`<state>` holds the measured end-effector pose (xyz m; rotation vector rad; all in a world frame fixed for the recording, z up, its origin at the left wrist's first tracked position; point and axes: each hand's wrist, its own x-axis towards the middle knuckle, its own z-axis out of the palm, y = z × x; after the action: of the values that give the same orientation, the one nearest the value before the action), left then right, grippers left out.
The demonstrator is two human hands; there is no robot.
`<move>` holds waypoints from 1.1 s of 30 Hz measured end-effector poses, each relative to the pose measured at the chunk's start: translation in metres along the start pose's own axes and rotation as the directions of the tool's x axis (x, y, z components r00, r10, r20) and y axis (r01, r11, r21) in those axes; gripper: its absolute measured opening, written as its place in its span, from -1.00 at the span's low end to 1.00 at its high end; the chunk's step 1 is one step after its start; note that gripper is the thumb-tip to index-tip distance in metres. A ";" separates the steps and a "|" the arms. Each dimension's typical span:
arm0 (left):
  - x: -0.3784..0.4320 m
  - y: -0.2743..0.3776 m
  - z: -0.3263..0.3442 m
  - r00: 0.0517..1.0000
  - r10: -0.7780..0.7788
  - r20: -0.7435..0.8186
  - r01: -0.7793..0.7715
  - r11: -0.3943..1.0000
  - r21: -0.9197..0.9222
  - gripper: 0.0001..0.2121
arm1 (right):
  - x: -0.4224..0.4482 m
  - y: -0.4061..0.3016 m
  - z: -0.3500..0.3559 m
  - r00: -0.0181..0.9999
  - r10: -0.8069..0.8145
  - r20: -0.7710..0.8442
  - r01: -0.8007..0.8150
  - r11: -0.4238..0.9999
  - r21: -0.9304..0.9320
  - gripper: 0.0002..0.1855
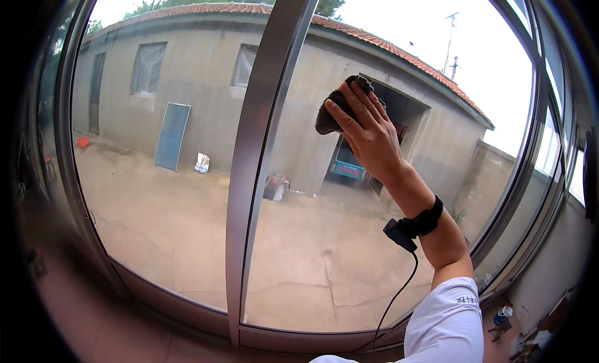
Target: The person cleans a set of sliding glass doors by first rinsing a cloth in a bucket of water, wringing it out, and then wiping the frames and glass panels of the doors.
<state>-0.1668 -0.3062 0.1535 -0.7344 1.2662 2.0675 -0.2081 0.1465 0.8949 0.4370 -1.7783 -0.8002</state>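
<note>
My right hand [369,129] is raised against the right-hand window pane [299,250], its fingers spread over a dark grey cloth [332,112]. The cloth is bunched under the fingers and lies between them and the glass. A black strap with a small box [401,234] and a cable is around my right forearm. My left hand is out of view. Before me stand tall glass panes in a brownish metal frame, with an upright mullion [262,143] to the left of my right hand.
The lower frame rail [299,339] runs along the bottom above a reddish floor [117,335]. More framed panes are at the right, with a stool [500,328] holding a container below. Outside, a blue panel [172,137] leans on a grey building's wall.
</note>
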 end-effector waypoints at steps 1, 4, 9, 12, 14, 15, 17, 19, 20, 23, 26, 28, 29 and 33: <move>-0.003 -0.001 -0.003 0.999 0.030 0.014 -0.029 0.999 -0.021 -0.68 | 0.005 0.008 0.000 1.000 -0.020 -0.011 0.019 0.997 -0.069 -0.51; -0.010 0.008 -0.010 0.999 -0.026 -0.047 0.027 1.000 0.011 -0.67 | 0.046 0.056 0.003 0.994 -0.019 -0.110 -0.007 0.972 -0.235 -0.50; -0.016 0.030 0.020 0.997 0.057 0.044 -0.060 0.996 0.073 -0.63 | 0.128 0.155 -0.017 0.910 0.188 -0.369 -0.300 0.913 -0.275 -0.67; -0.016 0.058 0.041 0.991 0.132 -0.001 -0.131 0.983 0.126 -0.67 | 0.149 0.153 -0.015 0.892 0.217 -0.396 -0.284 0.952 -0.116 -0.71; -0.016 0.078 0.075 0.980 0.190 0.065 -0.200 0.952 0.230 -0.70 | 0.135 0.125 -0.011 0.903 0.154 -0.400 -0.209 0.973 -0.097 -0.70; -0.028 0.090 0.086 0.965 0.236 0.113 -0.259 0.918 0.301 -0.72 | 0.115 0.101 0.004 0.902 0.201 -0.383 -0.219 0.976 -0.004 -0.67; -0.053 0.126 0.119 0.932 0.250 0.264 -0.342 0.849 0.404 -0.75 | 0.065 0.056 0.033 0.918 0.101 -0.385 -0.137 0.988 -0.065 -0.55; -0.085 0.161 0.165 0.777 0.435 0.455 -0.618 0.664 0.420 -0.76 | 0.034 0.007 0.034 0.948 0.124 -0.295 -0.130 0.991 -0.001 -0.63; -0.096 0.177 0.193 0.688 0.502 0.524 -0.719 0.572 0.396 -0.74 | 0.020 -0.007 0.028 0.962 0.132 -0.239 -0.135 0.991 0.004 -0.60; -0.162 0.234 0.273 0.385 0.602 0.699 -0.920 0.195 0.339 -0.72 | -0.009 -0.047 0.026 0.984 0.139 -0.107 -0.136 0.990 0.042 -0.53; -0.221 0.267 0.362 -0.116 0.575 0.810 -0.965 -0.258 0.045 -0.70 | -0.032 -0.063 0.020 0.981 0.190 -0.030 -0.188 0.980 0.063 -0.51; -0.247 0.276 0.410 -0.338 0.505 0.794 -0.891 -0.444 -0.097 -0.67 | -0.043 -0.075 0.025 0.970 0.245 -0.008 -0.243 0.966 0.086 -0.52; -0.258 0.277 0.431 -0.441 0.469 0.765 -0.833 -0.532 -0.154 -0.67 | -0.046 -0.083 0.025 0.961 0.276 -0.001 -0.275 0.957 0.089 -0.52; -0.291 0.283 0.501 -0.663 0.456 0.594 -0.703 -0.652 -0.284 -0.64 | -0.054 -0.108 0.021 0.923 0.384 0.036 -0.385 0.915 0.122 -0.49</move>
<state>-0.2514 -0.0131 0.7217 2.5664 2.2083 2.0395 -0.2187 0.1113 0.7776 0.1526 -1.8537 -0.4133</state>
